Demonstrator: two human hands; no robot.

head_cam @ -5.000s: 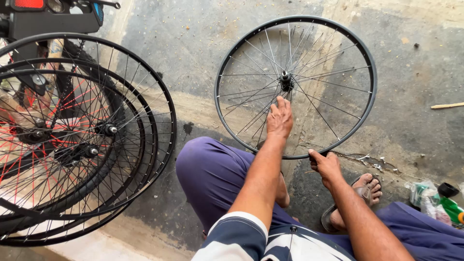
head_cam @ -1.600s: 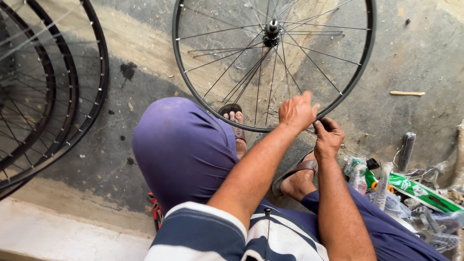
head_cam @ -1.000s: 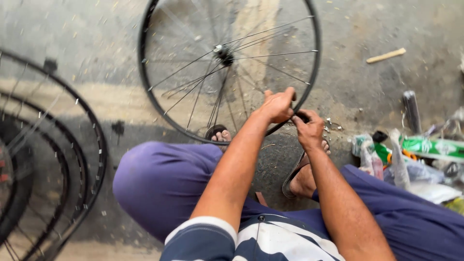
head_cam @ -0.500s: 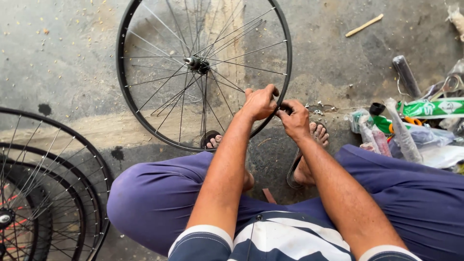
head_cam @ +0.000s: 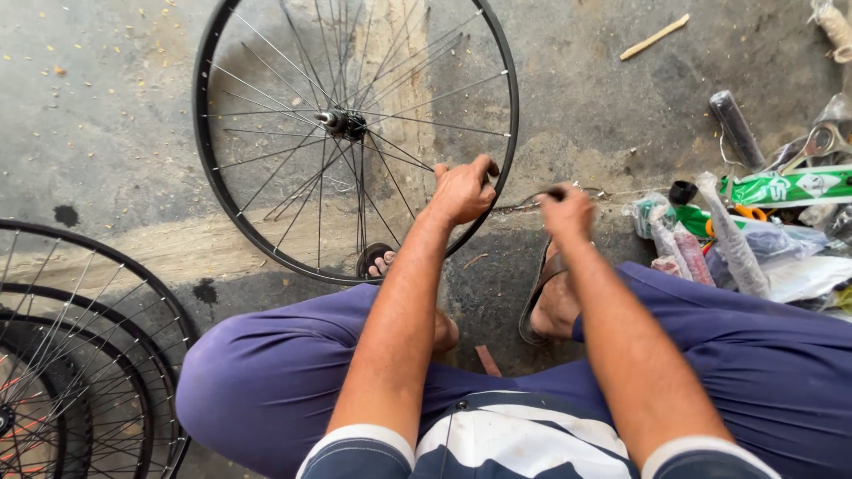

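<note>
A black bicycle wheel (head_cam: 232, 208) with thin steel spokes and a hub (head_cam: 342, 122) leans on the concrete floor in front of me. My left hand (head_cam: 461, 191) grips its rim on the lower right side, fingers curled over the edge. My right hand (head_cam: 566, 211) is a short way to the right of the rim, closed on a small dark tool (head_cam: 556, 190). A thin metal rod (head_cam: 522, 202) runs from the rim toward that hand. I sit on the floor in purple trousers (head_cam: 266, 381), my sandalled feet by the wheel's bottom.
Several more spoked wheels (head_cam: 80, 355) are stacked at the lower left. At the right lies a pile of plastic packets, a green wrapper (head_cam: 781, 188) and metal tools. A black tube (head_cam: 735, 129) and a wooden stick (head_cam: 655, 36) lie further back.
My right hand has drawn away from the rim to the right, while the left hand stays on it. The wheel has turned and my view has shifted.
</note>
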